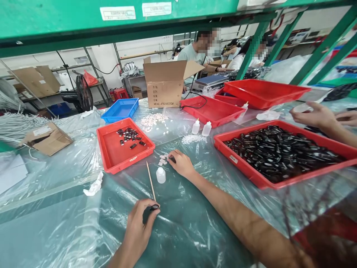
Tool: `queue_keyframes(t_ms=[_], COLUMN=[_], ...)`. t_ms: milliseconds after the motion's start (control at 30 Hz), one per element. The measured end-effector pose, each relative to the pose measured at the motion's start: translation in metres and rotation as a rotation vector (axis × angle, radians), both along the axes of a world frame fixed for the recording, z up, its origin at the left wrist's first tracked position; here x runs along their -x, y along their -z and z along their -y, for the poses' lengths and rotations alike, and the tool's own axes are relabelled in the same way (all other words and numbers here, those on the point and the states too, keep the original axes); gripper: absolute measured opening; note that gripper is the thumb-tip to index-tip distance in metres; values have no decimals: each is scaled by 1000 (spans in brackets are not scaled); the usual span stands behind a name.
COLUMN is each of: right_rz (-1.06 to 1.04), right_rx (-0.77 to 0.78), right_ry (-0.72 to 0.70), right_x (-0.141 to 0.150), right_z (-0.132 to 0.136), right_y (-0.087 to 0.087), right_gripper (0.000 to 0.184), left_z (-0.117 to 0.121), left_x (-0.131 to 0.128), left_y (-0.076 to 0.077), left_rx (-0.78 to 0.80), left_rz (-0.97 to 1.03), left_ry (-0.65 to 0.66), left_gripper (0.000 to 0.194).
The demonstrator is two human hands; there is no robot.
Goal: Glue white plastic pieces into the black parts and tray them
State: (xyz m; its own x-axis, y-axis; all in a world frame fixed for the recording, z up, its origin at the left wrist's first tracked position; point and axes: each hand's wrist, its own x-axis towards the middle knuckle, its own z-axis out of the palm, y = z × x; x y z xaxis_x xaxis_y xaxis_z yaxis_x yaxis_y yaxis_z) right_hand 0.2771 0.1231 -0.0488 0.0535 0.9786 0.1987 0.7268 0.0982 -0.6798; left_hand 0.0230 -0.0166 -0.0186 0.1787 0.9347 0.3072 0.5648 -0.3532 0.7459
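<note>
My left hand (pixel 141 223) is closed, pinching a small black part with an oval end (pixel 154 207) above the plastic-covered table. Farther forward, my right hand (pixel 182 163) has its fingers bent together around a small dark piece (pixel 172 159). Its fingertips are beside a few small pale pieces (pixel 162 160); whether they touch one is hard to see. Between the hands a small white-capped bottle (pixel 161 175) stands upright. Left of the bottle lies a thin wooden stick (pixel 151 181), its near end by my left fingertips.
A red tray (pixel 107 150) holds several black parts; a larger red tray (pixel 248 173) at right is heaped with them. Two dropper bottles (pixel 206 129) stand by white bits (pixel 194 139). A co-worker's hand (pixel 315 116) is at far right. A green shelf beam (pixel 69 18) crosses overhead.
</note>
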Motion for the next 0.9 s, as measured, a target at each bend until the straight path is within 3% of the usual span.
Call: queue_keyframes(t_ms=[200, 400, 567, 667, 767, 900], right_rz=[65, -113, -437, -574, -552, -591], right_rx=[6, -33, -183, -302, -312, -221], right_ry=[26, -71, -262, -479, -662, -649], right_x=[7, -9, 1, 23, 43, 57], right_z=[1, 4, 53, 93, 122, 135], right_y=[-3, -13, -48, -65, -69, -59], right_gripper=[6, 4, 16, 8, 7, 9], left_z=[3, 4, 7, 9, 9, 10], left_x=[-1, 1, 5, 8, 8, 7], left_y=[-4, -8, -11, -14, -18, -22], left_rx=[-49, -96, -92, -89, -129, -177], left_rz=[-37, -40, -17, 1, -16, -32], left_ry=[17, -22, -23, 16, 26, 12], left_gripper=[16, 21, 19, 17, 18, 16])
